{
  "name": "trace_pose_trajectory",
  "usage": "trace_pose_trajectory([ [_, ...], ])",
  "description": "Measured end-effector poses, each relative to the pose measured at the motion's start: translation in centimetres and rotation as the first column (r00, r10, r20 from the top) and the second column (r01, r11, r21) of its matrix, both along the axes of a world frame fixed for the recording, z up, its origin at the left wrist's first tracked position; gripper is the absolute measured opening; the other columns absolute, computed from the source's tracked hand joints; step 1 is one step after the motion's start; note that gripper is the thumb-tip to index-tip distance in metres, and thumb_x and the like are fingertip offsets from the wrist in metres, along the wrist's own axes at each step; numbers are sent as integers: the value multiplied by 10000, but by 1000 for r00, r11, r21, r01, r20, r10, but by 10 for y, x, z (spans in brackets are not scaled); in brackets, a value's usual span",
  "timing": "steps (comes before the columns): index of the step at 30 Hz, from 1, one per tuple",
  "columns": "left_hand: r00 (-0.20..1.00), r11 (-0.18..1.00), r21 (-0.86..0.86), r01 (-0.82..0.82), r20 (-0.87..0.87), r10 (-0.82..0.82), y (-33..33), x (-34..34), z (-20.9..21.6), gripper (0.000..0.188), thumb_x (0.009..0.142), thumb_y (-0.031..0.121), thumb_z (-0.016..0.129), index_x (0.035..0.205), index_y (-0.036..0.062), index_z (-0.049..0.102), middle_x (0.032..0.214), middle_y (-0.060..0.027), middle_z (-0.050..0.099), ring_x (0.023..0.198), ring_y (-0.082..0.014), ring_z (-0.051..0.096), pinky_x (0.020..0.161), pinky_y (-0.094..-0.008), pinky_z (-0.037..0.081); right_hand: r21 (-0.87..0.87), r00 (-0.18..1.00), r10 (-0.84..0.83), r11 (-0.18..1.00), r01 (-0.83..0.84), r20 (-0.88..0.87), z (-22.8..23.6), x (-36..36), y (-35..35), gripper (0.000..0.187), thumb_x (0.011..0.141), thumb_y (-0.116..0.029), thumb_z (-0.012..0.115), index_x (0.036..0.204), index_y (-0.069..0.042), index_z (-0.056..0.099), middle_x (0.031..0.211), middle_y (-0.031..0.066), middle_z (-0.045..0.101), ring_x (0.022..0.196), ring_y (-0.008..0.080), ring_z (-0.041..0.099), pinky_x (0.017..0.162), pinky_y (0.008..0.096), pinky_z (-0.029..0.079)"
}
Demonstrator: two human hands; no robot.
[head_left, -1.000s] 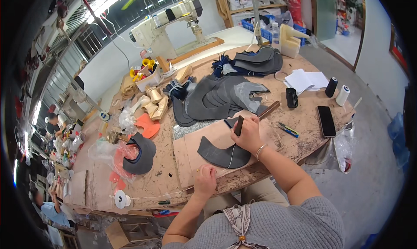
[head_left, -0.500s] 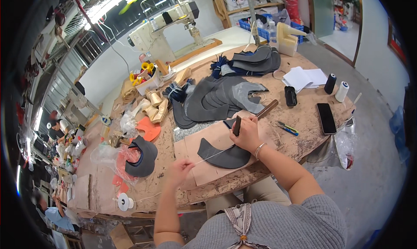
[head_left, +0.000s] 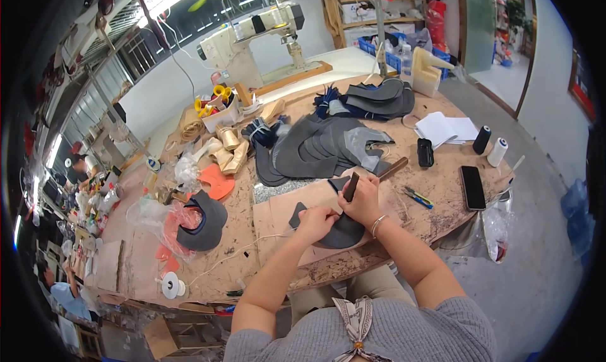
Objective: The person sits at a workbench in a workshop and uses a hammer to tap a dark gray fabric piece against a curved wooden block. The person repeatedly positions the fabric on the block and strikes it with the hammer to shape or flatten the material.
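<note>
Evidently the right hand (head_left: 362, 201) is closed in a fist round a dark tool (head_left: 351, 186), while the left hand (head_left: 315, 225) has its fingertips drawn together just beside it; whether they pinch the thread (head_left: 271, 236) I cannot tell. The 2 hands work over the grey piece (head_left: 346, 234), which lies on a pale board (head_left: 271, 218) toward the near edge of the tabletop (head_left: 445, 172). As I judge it, a slip is the main risk: the tool's lower end is hidden and the left fingertips are very near, so a sharp tip, if it has such, could catch them. The loose thread might snag, and a hard tug on it could pull the spool (head_left: 170, 285) off the near edge, toward the left corner. The piece could slide too, since nothing but the hands seems to steady it. It looks flat, matt and dark grey, its curved side toward the person, a pointed tip showing left of the left hand; the middle is covered. Past the right hand lie a brown stick (head_left: 395, 167), then a pile (head_left: 322, 144) of similar grey pieces, with a cutter (head_left: 418, 198) and a phone (head_left: 472, 187) toward the right edge.
</note>
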State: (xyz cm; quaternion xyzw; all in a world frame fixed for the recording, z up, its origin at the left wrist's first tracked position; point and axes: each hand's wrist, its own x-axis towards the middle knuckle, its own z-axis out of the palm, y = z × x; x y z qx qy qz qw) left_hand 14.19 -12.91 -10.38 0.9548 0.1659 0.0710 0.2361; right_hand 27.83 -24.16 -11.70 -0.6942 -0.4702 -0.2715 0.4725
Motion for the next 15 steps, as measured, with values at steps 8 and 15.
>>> trace_pose_trajectory([
  [8, 990, 993, -37, 111, 93, -107, 16, -5, -10, 147, 824, 187, 732, 948, 116, 769, 833, -61, 713, 798, -235, 686, 765, -364, 516, 1, 1000, -7, 1000, 7, -4, -3, 1, 2, 173, 695, -188, 740, 764, -102, 607, 672, 34, 580, 705, 227, 575, 827, 411, 360],
  [15, 874, 826, 525, 206, 280, -396, 1, -24, -23, 131, 815, 125, 687, 937, 135, 733, 901, 2, 640, 923, -188, 626, 909, -413, 336, -71, 998, 43, 996, -46, -49, 7, 2, 2, 159, 694, -169, 744, 743, -108, 606, 671, 22, 586, 708, 225, 580, 822, 411, 362],
])
